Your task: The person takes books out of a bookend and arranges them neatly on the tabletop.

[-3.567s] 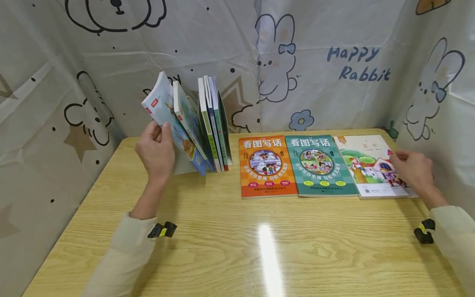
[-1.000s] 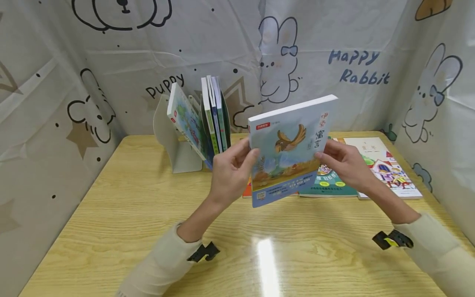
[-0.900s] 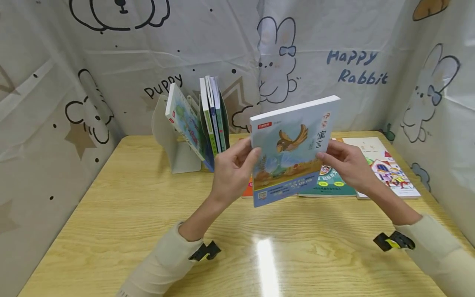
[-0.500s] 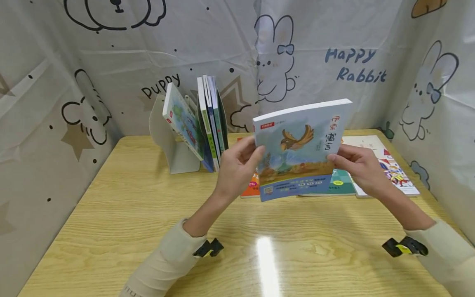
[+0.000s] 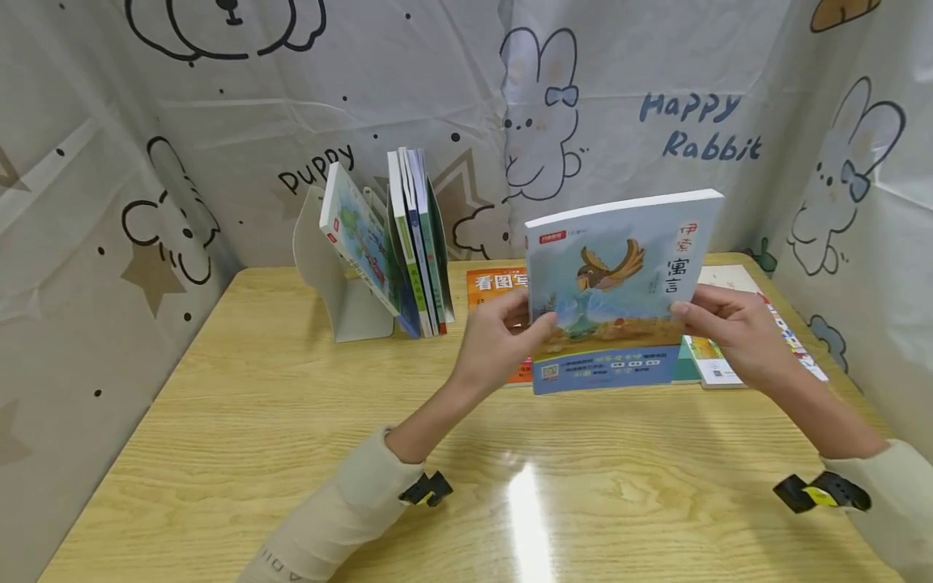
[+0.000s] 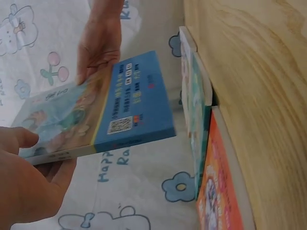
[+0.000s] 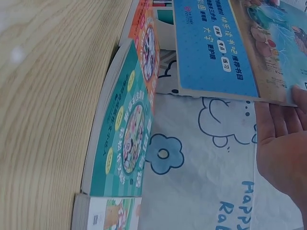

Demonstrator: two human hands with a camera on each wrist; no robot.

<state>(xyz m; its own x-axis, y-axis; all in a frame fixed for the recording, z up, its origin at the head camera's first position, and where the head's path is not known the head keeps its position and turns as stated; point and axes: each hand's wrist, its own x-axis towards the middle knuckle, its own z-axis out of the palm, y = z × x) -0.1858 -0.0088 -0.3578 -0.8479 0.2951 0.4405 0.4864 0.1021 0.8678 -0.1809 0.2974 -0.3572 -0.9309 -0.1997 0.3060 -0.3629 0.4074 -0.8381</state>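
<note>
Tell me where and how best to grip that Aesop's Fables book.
I'd probably take the Aesop's Fables book by its two side edges, one hand from each side, thumb on the cover and fingers behind. It is thin, flat and held off the table, so both edges can be reached; the left hand and right hand pinch it there.

1. My head view is bright, white glare (image 5: 530, 522) streaking the table (image 5: 291, 453) below the held book (image 5: 608, 300).
2. My left wrist view is dimmer and softer around the held book.
3. My right wrist view looks cool-tinted.
</note>
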